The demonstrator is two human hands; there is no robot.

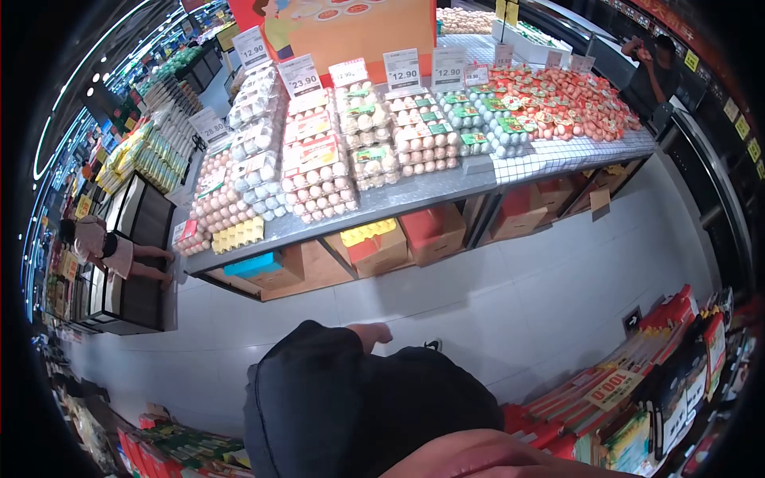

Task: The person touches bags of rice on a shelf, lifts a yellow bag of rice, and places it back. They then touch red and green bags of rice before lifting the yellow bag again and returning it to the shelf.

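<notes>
Bare skin of my left arm or hand (pixel 372 334) comes out from the black sleeve (pixel 311 350) low in the middle of the head view. Its fingers cannot be made out, and nothing held shows there. My right hand is out of view. In front, beyond a strip of floor, a long grey display table (pixel 382 205) bears stacked egg trays (pixel 323 191) in clear wrapping. Toward its right end lie egg packs with green labels (pixel 502 127) and a heap of small red-wrapped packs (pixel 566 99). A yellow egg tray (pixel 239 234) sits at the front left corner.
Price cards (pixel 299 76) stand above the eggs. Cardboard boxes (pixel 434 235) fill the shelf underneath. Red gift boxes (pixel 558 406) are piled close at lower right. A person (pixel 111 248) stands by bins at left; another person (pixel 655 68) is at far right. Grey tiled floor (pixel 510 295) lies between.
</notes>
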